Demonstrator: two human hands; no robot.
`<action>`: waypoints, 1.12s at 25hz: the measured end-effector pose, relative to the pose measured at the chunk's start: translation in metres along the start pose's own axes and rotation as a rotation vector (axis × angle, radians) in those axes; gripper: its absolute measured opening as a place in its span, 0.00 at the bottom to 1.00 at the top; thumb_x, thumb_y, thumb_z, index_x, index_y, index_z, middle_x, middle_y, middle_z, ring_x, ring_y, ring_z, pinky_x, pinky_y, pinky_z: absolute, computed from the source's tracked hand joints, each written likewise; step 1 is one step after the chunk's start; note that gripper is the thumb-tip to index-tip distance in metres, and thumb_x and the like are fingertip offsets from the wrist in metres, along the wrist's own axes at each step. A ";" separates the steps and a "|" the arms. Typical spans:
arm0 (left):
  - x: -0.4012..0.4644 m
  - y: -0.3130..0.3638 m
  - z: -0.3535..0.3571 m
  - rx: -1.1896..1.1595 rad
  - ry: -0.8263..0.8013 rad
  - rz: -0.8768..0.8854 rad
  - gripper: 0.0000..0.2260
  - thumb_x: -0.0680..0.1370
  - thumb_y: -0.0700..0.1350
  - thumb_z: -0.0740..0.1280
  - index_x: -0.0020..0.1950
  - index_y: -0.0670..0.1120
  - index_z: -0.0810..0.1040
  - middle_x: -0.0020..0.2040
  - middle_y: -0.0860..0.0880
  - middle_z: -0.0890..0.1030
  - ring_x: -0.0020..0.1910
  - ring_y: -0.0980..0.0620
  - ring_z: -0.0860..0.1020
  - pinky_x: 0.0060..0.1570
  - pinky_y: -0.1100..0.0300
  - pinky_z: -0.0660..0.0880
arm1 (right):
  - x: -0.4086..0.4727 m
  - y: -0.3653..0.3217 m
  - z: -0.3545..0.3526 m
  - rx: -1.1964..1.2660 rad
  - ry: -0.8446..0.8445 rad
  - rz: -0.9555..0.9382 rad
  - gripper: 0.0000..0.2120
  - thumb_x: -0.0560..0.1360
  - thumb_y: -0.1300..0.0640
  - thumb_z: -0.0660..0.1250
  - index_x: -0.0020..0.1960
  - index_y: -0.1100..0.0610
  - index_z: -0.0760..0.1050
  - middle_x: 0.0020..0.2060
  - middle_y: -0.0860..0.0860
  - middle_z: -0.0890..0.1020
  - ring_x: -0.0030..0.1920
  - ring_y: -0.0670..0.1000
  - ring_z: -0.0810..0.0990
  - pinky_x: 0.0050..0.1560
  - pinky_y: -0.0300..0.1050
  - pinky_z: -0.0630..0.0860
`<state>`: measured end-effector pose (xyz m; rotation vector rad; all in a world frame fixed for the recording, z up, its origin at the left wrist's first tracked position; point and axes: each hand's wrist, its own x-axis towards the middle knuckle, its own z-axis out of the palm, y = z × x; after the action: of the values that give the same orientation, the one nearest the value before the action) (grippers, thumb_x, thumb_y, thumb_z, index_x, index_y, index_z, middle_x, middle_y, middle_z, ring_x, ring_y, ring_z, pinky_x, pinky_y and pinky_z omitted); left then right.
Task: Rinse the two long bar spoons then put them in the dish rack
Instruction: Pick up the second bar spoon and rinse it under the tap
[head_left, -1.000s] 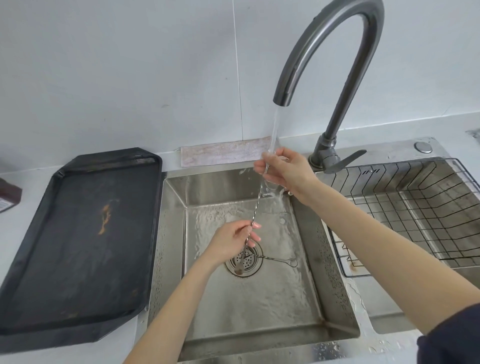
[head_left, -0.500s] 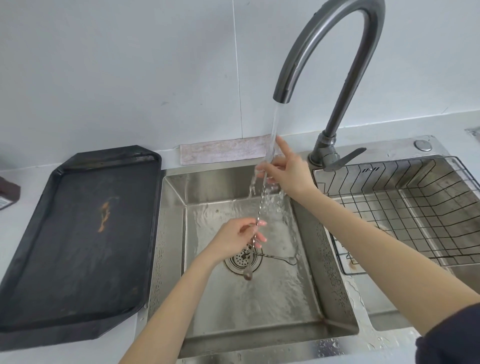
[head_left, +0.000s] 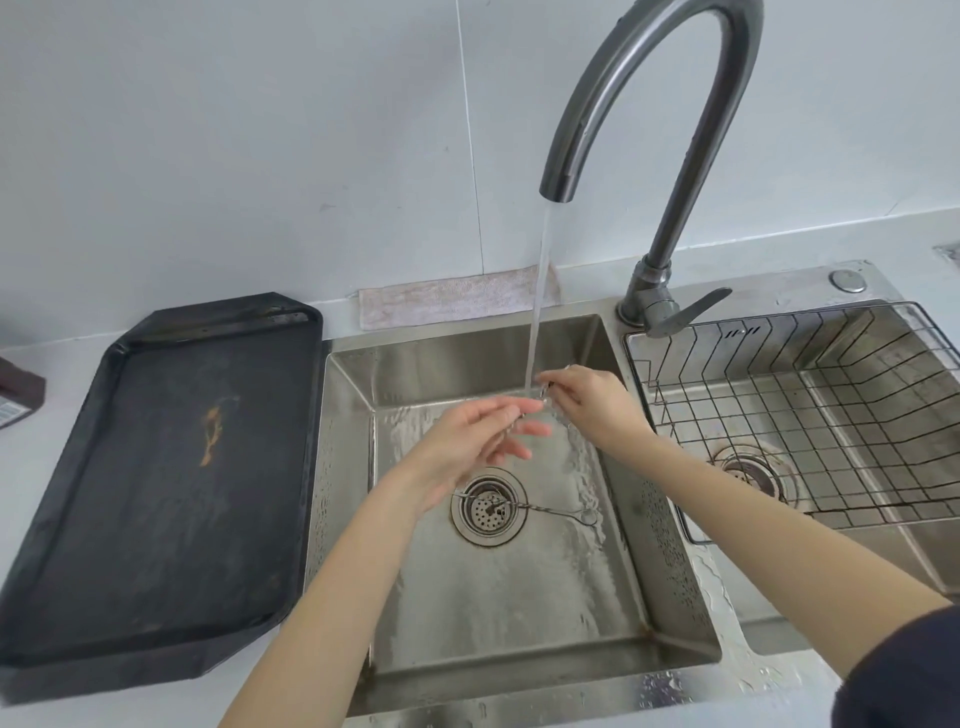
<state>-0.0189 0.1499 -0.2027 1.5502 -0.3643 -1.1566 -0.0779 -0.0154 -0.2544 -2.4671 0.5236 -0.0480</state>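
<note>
My right hand pinches one end of a thin twisted bar spoon under the running water. My left hand closes its fingers around the same spoon a little lower and to the left; most of the spoon is hidden by the hands and blurred. The second bar spoon lies flat on the sink floor across the drain strainer. The wire dish rack sits in the right basin, with nothing in it that I can see.
A curved dark faucet stands behind the left basin, its lever pointing right. A black tray lies on the counter to the left. A folded cloth rests against the wall.
The held spoon went from hanging upright to nearly level. My right hand dropped lower into the basin and my left hand rose to meet it under the stream.
</note>
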 end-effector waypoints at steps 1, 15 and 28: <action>0.002 0.002 0.000 -0.059 0.032 0.011 0.11 0.80 0.41 0.57 0.51 0.49 0.78 0.36 0.57 0.86 0.28 0.63 0.79 0.35 0.68 0.69 | -0.003 0.002 0.003 -0.012 -0.010 0.022 0.14 0.78 0.56 0.59 0.60 0.53 0.77 0.51 0.56 0.81 0.53 0.59 0.79 0.52 0.52 0.76; 0.045 0.037 0.018 0.536 0.214 0.113 0.12 0.78 0.47 0.61 0.56 0.45 0.80 0.36 0.56 0.79 0.23 0.68 0.74 0.28 0.78 0.68 | -0.048 0.009 0.038 0.319 -0.054 0.197 0.15 0.76 0.63 0.59 0.61 0.55 0.75 0.43 0.58 0.85 0.42 0.57 0.84 0.45 0.36 0.75; 0.051 0.046 0.023 0.394 0.321 0.145 0.11 0.78 0.45 0.61 0.54 0.43 0.81 0.43 0.52 0.80 0.40 0.58 0.78 0.42 0.67 0.73 | -0.058 0.013 0.029 0.371 -0.008 0.241 0.10 0.76 0.61 0.63 0.54 0.54 0.79 0.35 0.52 0.80 0.36 0.58 0.82 0.44 0.45 0.79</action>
<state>0.0016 0.0831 -0.1845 1.9821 -0.4997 -0.7330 -0.1311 0.0135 -0.2806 -2.0304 0.7342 -0.0337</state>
